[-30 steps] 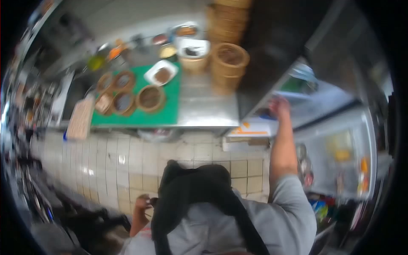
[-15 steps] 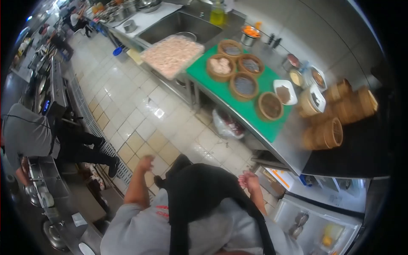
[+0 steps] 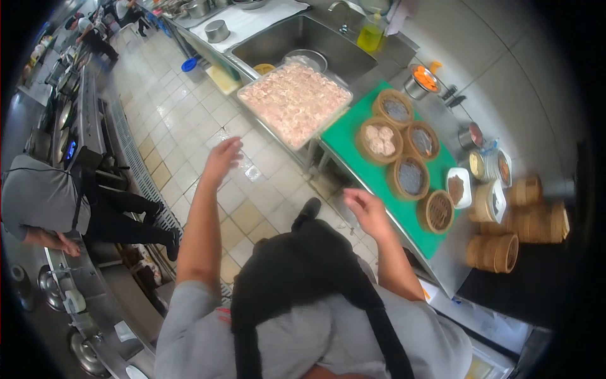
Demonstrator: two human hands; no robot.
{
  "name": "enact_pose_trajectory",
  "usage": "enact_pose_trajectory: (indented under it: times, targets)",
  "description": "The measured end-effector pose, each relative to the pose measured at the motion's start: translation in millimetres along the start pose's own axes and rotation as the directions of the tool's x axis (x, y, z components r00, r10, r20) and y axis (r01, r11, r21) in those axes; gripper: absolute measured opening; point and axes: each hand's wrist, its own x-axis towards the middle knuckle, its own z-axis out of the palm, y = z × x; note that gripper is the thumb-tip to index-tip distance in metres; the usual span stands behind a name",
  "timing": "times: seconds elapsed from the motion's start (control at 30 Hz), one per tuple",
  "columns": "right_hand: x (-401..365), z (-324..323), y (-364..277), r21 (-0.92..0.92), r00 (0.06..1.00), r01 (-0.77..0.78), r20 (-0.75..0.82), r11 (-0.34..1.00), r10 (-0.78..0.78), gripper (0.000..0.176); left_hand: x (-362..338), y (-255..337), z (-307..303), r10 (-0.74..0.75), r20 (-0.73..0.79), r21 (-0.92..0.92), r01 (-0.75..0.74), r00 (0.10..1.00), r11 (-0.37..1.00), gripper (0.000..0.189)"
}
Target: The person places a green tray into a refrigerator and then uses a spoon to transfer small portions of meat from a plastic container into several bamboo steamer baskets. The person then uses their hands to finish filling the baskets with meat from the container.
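Left hand [image 3: 223, 159]: fingers apart
Right hand [image 3: 368, 211]: fingers apart
Sink [image 3: 278, 45]: tray [image 3: 297, 146] between it and you
Green mat [image 3: 404, 213]: five baskets [image 3: 437, 211] crowd your bench [image 3: 453, 273]

A shallow rectangular tray [image 3: 267, 122], full of pale pink pieces [image 3: 295, 101] (raw meat, by their look) spread in an uneven layer nearly to the rim, lies face up and uncovered along the front of the sink [image 3: 271, 47], just beside the green board [image 3: 341, 131].

Glossy tiled floor [image 3: 183, 114] stretches toward eleven o'clock, drain grating [image 3: 131, 148] at ten, steel sink [image 3: 284, 36] at twelve, pale wall [image 3: 489, 88] at two, steel table [image 3: 457, 268] at three.
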Motion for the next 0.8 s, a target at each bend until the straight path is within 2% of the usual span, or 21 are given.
enact_pose_trajectory:
  times: [0.2,0.3,0.43,0.53,0.63,0.73,0.8]
  targets:
    - [130.2,23.3,-65.4,-0.143,0.951,0.272,0.193,0.952,-0.243,0.028,70.9,59.8,-15.4,0.049,-0.094,0.082,-0.042,0.994,0.996,0.054]
    - [178.1,33.0,-92.0,-0.185,0.917,0.355,0.262,0.916,-0.302,0.025,111.7,75.9,-17.7,0.059,-0.096,0.142,-0.045,0.994,0.989,0.053]
    - [235.3,56.1,-104.7,-0.229,0.885,0.447,0.255,0.865,-0.390,0.024,198.9,73.2,-15.5,0.169,-0.044,0.244,-0.154,0.985,0.957,0.045]
    - [268.1,79.5,-106.9,-0.273,0.891,0.449,0.207,0.851,-0.403,0.023,272.5,61.7,-12.7,0.115,-0.013,0.303,-0.105,0.993,0.947,0.041]
    - [294.0,99.1,-123.0,-0.311,0.923,0.386,0.121,0.869,-0.366,0.023,302.4,89.5,1.3,0.059,0.080,0.484,-0.091,0.995,0.871,0.037]
    - [320.1,115.6,-130.7,-0.375,0.955,0.289,0.055,0.881,-0.290,0.023,334.5,72.6,13.7,0.138,0.208,0.533,-0.230,0.968,0.814,0.035]
    - [330.7,126.4,-124.4,-0.419,0.960,0.258,0.005,0.871,-0.281,0.027,349.1,46.6,11.8,0.316,0.211,0.480,-0.380,0.925,0.791,0.031]
